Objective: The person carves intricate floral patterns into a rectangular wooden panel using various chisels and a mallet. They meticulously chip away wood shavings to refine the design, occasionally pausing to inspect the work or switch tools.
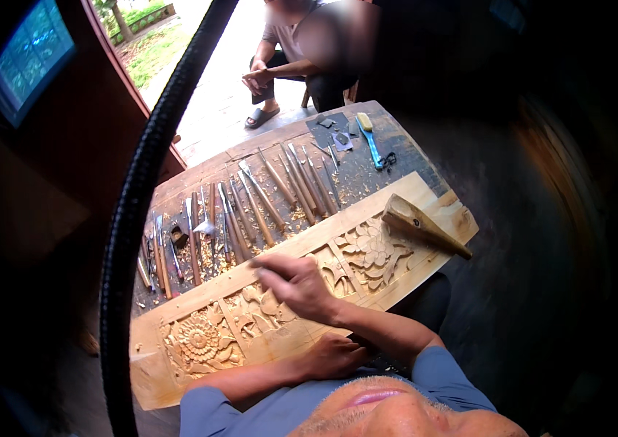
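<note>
A long pale wooden board, carved with floral panels, lies slantwise across the table in front of me. Over its middle reaches my right hand, fingers stretched toward the left and apart, with nothing visible in them. Its fingertips are near the handle end of a chisel in the row of tools. Close to my body, at the board's near edge, rests my left hand; its fingers are hidden. On the right part of the board lies a wooden mallet. A carved round flower fills the left panel.
Several wood-handled carving chisels lie side by side beyond the board among wood shavings. A blue-handled brush and dark sheets are at the table's far end. Past it sits another person. A black cable crosses the view's left.
</note>
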Motion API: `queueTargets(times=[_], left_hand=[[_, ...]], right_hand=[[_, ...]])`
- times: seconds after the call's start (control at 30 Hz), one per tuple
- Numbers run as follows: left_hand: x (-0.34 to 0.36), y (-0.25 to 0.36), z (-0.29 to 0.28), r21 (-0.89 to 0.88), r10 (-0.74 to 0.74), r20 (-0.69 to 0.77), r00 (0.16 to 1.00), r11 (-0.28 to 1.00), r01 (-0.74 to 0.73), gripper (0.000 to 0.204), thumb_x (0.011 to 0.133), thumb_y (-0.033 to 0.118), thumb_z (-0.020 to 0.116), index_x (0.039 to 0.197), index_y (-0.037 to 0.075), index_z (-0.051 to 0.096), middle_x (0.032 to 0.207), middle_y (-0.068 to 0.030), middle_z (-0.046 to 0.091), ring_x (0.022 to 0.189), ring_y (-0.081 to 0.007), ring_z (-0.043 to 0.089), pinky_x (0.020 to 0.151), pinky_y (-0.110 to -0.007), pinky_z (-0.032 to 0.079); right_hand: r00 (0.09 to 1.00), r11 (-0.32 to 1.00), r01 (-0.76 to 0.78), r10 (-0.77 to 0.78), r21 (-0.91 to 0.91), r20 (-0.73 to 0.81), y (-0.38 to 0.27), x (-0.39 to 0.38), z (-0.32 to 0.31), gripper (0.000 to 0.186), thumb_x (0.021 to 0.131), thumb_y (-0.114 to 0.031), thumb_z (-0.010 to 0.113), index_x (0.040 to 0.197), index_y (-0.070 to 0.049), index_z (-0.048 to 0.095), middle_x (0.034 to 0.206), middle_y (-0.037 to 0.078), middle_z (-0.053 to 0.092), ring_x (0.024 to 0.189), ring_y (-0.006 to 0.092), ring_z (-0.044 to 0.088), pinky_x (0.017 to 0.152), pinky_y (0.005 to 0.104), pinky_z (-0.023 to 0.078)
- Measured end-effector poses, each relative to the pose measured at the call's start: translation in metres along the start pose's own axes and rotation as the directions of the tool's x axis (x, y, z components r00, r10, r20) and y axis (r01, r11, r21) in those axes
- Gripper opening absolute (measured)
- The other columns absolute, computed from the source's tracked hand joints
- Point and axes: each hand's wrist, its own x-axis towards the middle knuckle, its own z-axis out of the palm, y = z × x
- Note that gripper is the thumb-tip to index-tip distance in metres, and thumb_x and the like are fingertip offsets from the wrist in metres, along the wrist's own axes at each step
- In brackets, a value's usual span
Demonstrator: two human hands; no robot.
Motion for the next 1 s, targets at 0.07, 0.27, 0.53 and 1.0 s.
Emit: queueTargets(times=[0.07,0.27,0.53,1.0], left_hand=[[0.004,0.003,0.001,-0.276,-0.098,0.013,0.995,0.956,0.098,0.029,0.106,0.015,0.060,0.133,0.007,0.068,0.122,-0.0126,0.071,0.115,-0.0260,0.067,0.096,-0.041,0.053],[0.003,0.014,-0.009,-0.677,-0.255,0.115,0.960,0.687,0.264,0.035,0.112,0.018,0.056,0.142,0.003,0.061,0.140,-0.0164,0.066,0.133,-0.0248,0.060,0.113,-0.040,0.046],[-0.002,0.006,-0.008,-0.673,-0.222,0.086,0.971,0.705,0.221,0.035,0.111,0.020,0.056,0.141,0.002,0.062,0.137,-0.0164,0.067,0.131,-0.0248,0.060,0.112,-0.040,0.046],[0.002,0.005,0.008,-0.622,-0.200,0.046,0.979,0.761,0.184,0.035,0.110,0.022,0.058,0.138,0.001,0.063,0.133,-0.0165,0.067,0.128,-0.0248,0.061,0.111,-0.040,0.047]], right_hand=[[0.974,0.980,0.196,-0.192,-0.025,0.120,-0.015,0.004,0.018,0.021,0.100,-0.007,0.071,0.120,0.000,0.075,0.076,0.010,0.072,0.063,0.0130,0.067,0.056,0.0313,0.051],[0.951,0.965,0.261,-0.251,-0.031,0.180,-0.025,0.009,0.038,0.021,0.096,-0.008,0.075,0.115,-0.001,0.074,0.079,0.020,0.071,0.068,0.0316,0.072,0.062,0.0406,0.054],[0.899,0.935,0.344,-0.355,0.087,0.258,-0.036,-0.002,0.064,0.013,0.096,-0.010,0.071,0.089,-0.002,0.063,0.069,0.022,0.061,0.066,0.0435,0.065,0.059,0.0505,0.050],[0.881,0.939,0.344,-0.320,-0.008,0.348,-0.023,-0.016,0.047,0.017,0.096,-0.010,0.075,0.112,-0.005,0.073,0.077,0.020,0.068,0.067,0.0394,0.069,0.059,0.0461,0.053]])
